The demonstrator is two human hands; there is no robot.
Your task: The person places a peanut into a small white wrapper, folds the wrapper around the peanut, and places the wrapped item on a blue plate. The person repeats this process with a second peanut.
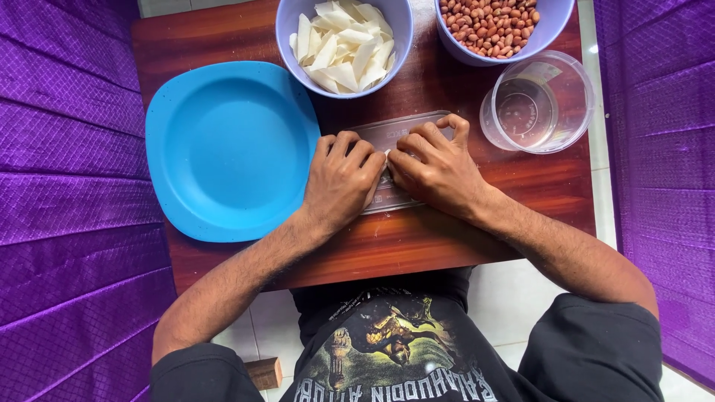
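A small reddish-brown wooden table (462, 238) stood on a pale tiled floor, flanked on both sides by purple quilted fabric (67, 171). At the table's centre lay a clear rectangular plastic lid (395, 132), flat on the wood, its near part covered by both hands. The left hand (341, 182) rested knuckles-up on the lid's left half, fingers curled inward and pressed down against it. The right hand (436, 167) lay on the lid's right half in the same curled posture, its index finger reaching toward the lid's far edge. The fingertips of the two hands met at the middle of the lid, where a small pale sliver (387, 153) showed between them; which hand gripped it could not be told. To the left of the lid, touching the left hand's side, sat an empty blue plate (223, 149). Beyond the hands stood a lavender bowl of pale sliced chips (344, 41) and, to its right, a second lavender bowl of red-brown peanuts (491, 22). A clear round plastic container (538, 104) stood empty, just right of the lid.
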